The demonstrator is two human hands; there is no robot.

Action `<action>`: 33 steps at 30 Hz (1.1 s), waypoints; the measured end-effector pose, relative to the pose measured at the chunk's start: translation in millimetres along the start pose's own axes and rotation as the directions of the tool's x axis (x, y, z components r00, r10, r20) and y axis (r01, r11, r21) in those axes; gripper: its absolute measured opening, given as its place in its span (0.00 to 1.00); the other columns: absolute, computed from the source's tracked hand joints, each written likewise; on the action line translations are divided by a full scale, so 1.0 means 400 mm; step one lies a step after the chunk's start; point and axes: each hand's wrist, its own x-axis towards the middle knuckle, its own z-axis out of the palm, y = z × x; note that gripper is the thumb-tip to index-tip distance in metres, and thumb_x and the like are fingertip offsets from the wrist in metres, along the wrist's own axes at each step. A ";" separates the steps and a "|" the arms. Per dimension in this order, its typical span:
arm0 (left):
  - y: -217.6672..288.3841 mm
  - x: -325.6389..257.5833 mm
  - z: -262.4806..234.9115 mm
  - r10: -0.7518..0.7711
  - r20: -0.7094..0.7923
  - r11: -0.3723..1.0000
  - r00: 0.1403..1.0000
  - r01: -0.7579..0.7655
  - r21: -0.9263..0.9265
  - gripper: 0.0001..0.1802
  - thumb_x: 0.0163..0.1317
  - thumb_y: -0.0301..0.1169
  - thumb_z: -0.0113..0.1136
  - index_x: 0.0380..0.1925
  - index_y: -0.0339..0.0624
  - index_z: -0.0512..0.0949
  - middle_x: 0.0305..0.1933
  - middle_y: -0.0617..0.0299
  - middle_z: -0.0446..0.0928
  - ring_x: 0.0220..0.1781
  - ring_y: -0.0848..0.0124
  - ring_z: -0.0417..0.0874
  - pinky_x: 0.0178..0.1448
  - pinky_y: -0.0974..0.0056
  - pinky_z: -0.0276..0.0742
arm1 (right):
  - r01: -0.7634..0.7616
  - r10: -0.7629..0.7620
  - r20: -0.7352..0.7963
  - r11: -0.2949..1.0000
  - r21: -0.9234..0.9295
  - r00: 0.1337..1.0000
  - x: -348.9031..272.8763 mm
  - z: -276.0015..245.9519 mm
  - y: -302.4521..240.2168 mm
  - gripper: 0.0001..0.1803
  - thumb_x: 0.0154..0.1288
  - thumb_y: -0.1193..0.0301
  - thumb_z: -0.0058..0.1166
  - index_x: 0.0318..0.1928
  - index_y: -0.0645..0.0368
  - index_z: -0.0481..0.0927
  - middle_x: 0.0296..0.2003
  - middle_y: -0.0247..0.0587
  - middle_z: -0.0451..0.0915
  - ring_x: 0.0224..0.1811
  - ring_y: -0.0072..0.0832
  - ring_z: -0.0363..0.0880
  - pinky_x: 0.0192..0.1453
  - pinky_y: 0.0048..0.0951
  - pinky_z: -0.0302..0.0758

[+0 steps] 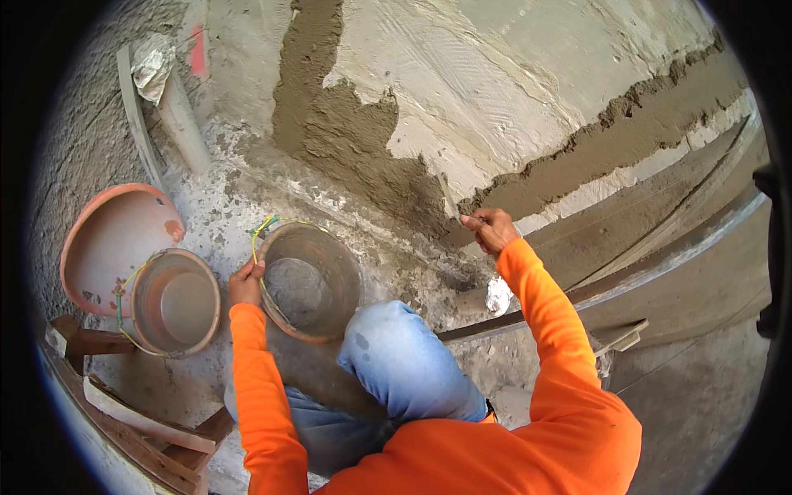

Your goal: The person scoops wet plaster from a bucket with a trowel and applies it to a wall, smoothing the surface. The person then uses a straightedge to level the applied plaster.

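At the floor's left edge I see a peach-coloured basin (107, 239) tilted up against the rough side wall (78, 140), with brown wooden boards (157, 462) below it. Just behind the basin, a wooden strip (137, 115) and a foil-capped pipe (183, 124) stand near the floor's back left corner. Beside the basin sits the smaller bucket (148, 301), a greyish, watery-looking fill inside.

Next along the floor (216, 202), I have the left hand (245, 285) closed over the left rim of the larger bucket (340, 268), where its yellow cord (256, 235) runs. That bucket stands upright and holds some grey mix (294, 289); a denim-covered knee (396, 342) is just beside its right rim.

Above, wet mortar (346, 136) covers the lower left part of the pale wall (462, 91) and runs as a band along its lower right edge. At the lower corner where these stretches meet, I have the right hand (492, 231) closed around a narrow trowel (448, 194), its blade pointing up the wall; whether it touches the mortar, I can't tell. Crumpled foil (498, 295) sits below that hand, near the wall's foot.
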 end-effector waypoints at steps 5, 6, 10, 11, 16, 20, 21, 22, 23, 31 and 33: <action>0.047 -0.042 0.050 -0.002 0.107 1.000 0.994 0.001 0.011 0.23 0.63 0.36 0.68 0.56 0.35 0.81 0.49 0.61 0.83 0.49 0.75 0.79 0.56 0.70 0.73 | 0.300 -0.255 0.174 0.898 -0.322 0.951 -0.028 0.154 0.049 0.20 0.63 0.55 0.60 0.46 0.56 0.86 0.35 0.50 0.86 0.37 0.43 0.85 0.47 0.43 0.80; 0.064 -0.051 0.068 -0.034 0.128 0.999 0.991 0.032 0.021 0.24 0.63 0.36 0.68 0.56 0.35 0.80 0.48 0.61 0.83 0.48 0.75 0.79 0.55 0.70 0.74 | 0.363 -0.273 0.294 0.877 -0.314 0.916 -0.020 0.238 0.050 0.19 0.62 0.56 0.60 0.46 0.56 0.86 0.38 0.49 0.86 0.40 0.45 0.85 0.48 0.44 0.80; 0.094 -0.097 0.137 -0.043 0.256 0.999 0.966 0.047 -0.009 0.24 0.63 0.34 0.69 0.57 0.35 0.80 0.44 0.63 0.82 0.43 0.77 0.78 0.51 0.70 0.74 | 0.529 -0.361 0.398 0.690 -0.494 0.843 0.020 0.613 0.031 0.16 0.65 0.62 0.49 0.41 0.61 0.84 0.36 0.56 0.85 0.40 0.52 0.85 0.47 0.50 0.80; 0.094 -0.101 0.150 -0.005 0.313 0.997 0.950 0.027 -0.068 0.23 0.63 0.33 0.69 0.56 0.35 0.80 0.43 0.65 0.82 0.42 0.78 0.77 0.51 0.71 0.73 | 0.538 -0.390 0.376 0.674 -0.506 0.841 0.017 0.659 0.035 0.16 0.66 0.63 0.48 0.40 0.61 0.83 0.36 0.55 0.85 0.39 0.52 0.85 0.45 0.50 0.81; 0.077 -0.106 0.153 0.011 0.321 1.000 0.947 -0.013 0.003 0.23 0.61 0.33 0.70 0.55 0.37 0.81 0.43 0.64 0.80 0.44 0.77 0.76 0.51 0.72 0.73 | 0.796 -0.562 0.568 0.365 -0.482 0.601 0.025 0.640 0.010 0.15 0.66 0.66 0.45 0.39 0.61 0.83 0.34 0.53 0.85 0.35 0.48 0.87 0.40 0.48 0.82; 0.050 -0.112 0.159 0.034 0.329 0.995 0.944 -0.062 0.075 0.25 0.61 0.34 0.69 0.58 0.37 0.79 0.43 0.63 0.82 0.40 0.77 0.78 0.45 0.70 0.76 | 0.614 -0.454 0.429 0.434 -0.659 0.781 0.033 0.614 -0.025 0.15 0.65 0.62 0.49 0.39 0.57 0.85 0.34 0.55 0.85 0.39 0.48 0.86 0.44 0.47 0.82; 0.042 -0.111 0.164 0.046 0.328 0.990 0.944 -0.088 0.114 0.26 0.62 0.34 0.69 0.59 0.36 0.78 0.44 0.63 0.83 0.39 0.78 0.79 0.41 0.70 0.78 | 0.681 -0.419 0.537 0.478 -0.555 0.732 0.031 0.629 -0.026 0.15 0.65 0.60 0.49 0.39 0.55 0.85 0.35 0.54 0.85 0.40 0.48 0.86 0.45 0.47 0.81; 0.034 -0.109 0.174 0.099 0.320 0.984 0.942 -0.141 0.110 0.27 0.62 0.34 0.69 0.60 0.37 0.78 0.44 0.63 0.83 0.37 0.79 0.78 0.39 0.71 0.77 | 0.713 -0.402 0.602 0.517 -0.473 0.690 0.025 0.647 -0.022 0.15 0.65 0.59 0.50 0.39 0.54 0.85 0.36 0.54 0.85 0.41 0.48 0.86 0.45 0.47 0.81; 0.028 -0.106 0.182 0.143 0.306 0.980 0.941 -0.177 0.088 0.27 0.62 0.35 0.69 0.60 0.37 0.78 0.43 0.64 0.83 0.36 0.80 0.78 0.37 0.72 0.76 | 0.754 -0.360 0.716 0.555 -0.351 0.598 0.013 0.672 -0.013 0.16 0.65 0.57 0.51 0.39 0.52 0.86 0.37 0.53 0.85 0.41 0.49 0.85 0.46 0.47 0.81; 0.107 -0.126 0.150 -0.196 0.151 0.977 0.969 0.206 -0.051 0.26 0.60 0.35 0.71 0.57 0.38 0.80 0.49 0.57 0.83 0.46 0.75 0.80 0.50 0.71 0.75 | 0.518 -0.313 0.560 0.818 -0.252 0.767 -0.080 0.661 0.078 0.23 0.64 0.46 0.52 0.43 0.52 0.82 0.34 0.52 0.85 0.45 0.50 0.84 0.50 0.50 0.77; 0.120 -0.114 0.121 -0.287 0.115 0.955 0.951 0.294 -0.042 0.27 0.60 0.36 0.71 0.58 0.37 0.79 0.51 0.55 0.83 0.48 0.75 0.81 0.54 0.72 0.75 | 0.514 -0.309 0.562 0.821 -0.250 0.767 -0.078 0.640 0.040 0.25 0.66 0.44 0.51 0.42 0.53 0.81 0.33 0.53 0.84 0.44 0.50 0.84 0.49 0.49 0.77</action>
